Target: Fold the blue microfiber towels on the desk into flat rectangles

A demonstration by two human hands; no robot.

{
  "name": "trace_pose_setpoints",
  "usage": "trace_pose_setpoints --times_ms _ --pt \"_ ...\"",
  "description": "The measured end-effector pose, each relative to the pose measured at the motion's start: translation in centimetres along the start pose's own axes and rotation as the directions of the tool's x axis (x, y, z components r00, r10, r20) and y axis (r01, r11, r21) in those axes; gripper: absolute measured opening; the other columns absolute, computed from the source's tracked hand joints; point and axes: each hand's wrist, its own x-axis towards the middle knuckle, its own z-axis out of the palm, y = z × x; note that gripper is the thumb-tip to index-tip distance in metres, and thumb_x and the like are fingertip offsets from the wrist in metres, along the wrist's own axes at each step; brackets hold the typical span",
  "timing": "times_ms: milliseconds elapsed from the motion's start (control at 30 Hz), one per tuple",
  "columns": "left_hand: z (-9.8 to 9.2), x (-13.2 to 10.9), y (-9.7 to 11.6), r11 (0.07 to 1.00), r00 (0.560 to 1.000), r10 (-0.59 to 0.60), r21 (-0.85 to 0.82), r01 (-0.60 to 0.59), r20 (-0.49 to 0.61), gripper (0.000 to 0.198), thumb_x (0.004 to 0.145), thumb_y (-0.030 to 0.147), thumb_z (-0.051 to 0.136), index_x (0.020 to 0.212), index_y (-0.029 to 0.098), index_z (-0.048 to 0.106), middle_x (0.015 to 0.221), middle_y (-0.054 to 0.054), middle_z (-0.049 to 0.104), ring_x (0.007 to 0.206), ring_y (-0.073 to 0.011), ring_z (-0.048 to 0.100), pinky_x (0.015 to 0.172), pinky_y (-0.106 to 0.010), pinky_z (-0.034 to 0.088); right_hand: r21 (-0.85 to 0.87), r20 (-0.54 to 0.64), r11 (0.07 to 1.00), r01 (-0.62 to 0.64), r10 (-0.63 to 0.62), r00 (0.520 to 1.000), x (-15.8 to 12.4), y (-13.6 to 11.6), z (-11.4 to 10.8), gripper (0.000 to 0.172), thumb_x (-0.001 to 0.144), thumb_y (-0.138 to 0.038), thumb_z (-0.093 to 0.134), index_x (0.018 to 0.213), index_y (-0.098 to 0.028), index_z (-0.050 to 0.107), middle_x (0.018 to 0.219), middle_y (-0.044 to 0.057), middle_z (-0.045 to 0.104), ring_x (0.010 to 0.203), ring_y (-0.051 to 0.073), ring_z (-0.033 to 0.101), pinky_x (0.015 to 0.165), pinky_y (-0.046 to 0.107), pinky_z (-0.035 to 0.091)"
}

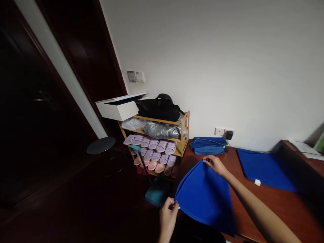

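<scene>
A blue cloth (pixel 205 197) hangs spread between my two hands over the left end of a dark wooden table (pixel 265 202). My left hand (pixel 168 214) pinches its lower left corner near the bottom of the view. My right hand (pixel 215 165) pinches its upper corner, further from me. Both hands are closed on the cloth. A folded pile of blue cloths (pixel 209 145) lies on the table by the wall. Another blue cloth (pixel 265 168) lies flat to the right.
A wooden shoe rack (pixel 184 135) with several pairs of slippers (pixel 154 150), a black bag (pixel 158 108) and a white box (pixel 118 108) stands left of the table. A teal dustpan (pixel 157 195) leans below it. A round stool (pixel 101 145) stands by dark doors.
</scene>
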Motion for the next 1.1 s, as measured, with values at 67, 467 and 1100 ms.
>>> trace_pose_setpoints --times_ms 67,467,1100 --pt "-0.7 0.3 2.0 0.994 0.997 0.075 -0.078 -0.077 -0.033 0.042 0.085 0.063 0.060 0.069 0.025 0.056 0.071 -0.001 0.069 0.067 -0.0203 0.068 0.065 -0.029 0.053 0.013 -0.053 1.000 -0.004 0.005 0.999 -2.6 -1.2 -4.5 0.034 0.095 -0.053 0.055 0.107 -0.026 0.073 0.101 0.006 0.077 0.081 0.021 0.069 0.078 0.033 0.056" --pt "-5.0 1.3 20.8 0.869 0.879 0.475 -0.138 -0.476 -0.037 0.033 0.083 0.056 0.070 0.093 0.025 0.068 0.088 -0.003 0.074 0.082 -0.0221 0.072 0.079 -0.035 0.062 0.101 -0.407 0.994 -0.030 0.069 0.911 -16.5 -8.7 -22.4 0.042 0.085 -0.064 0.067 0.094 -0.024 0.077 0.093 0.005 0.079 0.085 0.022 0.071 0.073 0.032 0.057" --pt "-3.0 3.1 26.9 0.861 0.846 0.451 -0.389 -0.328 0.284 0.029 0.076 0.048 0.077 0.087 0.022 0.075 0.085 -0.003 0.076 0.081 -0.0213 0.072 0.077 -0.033 0.059 0.182 -0.572 0.983 -0.022 0.124 0.811 -26.5 -12.7 -25.0 0.040 0.087 -0.064 0.065 0.086 -0.025 0.072 0.083 0.004 0.073 0.076 0.020 0.066 0.066 0.030 0.056"
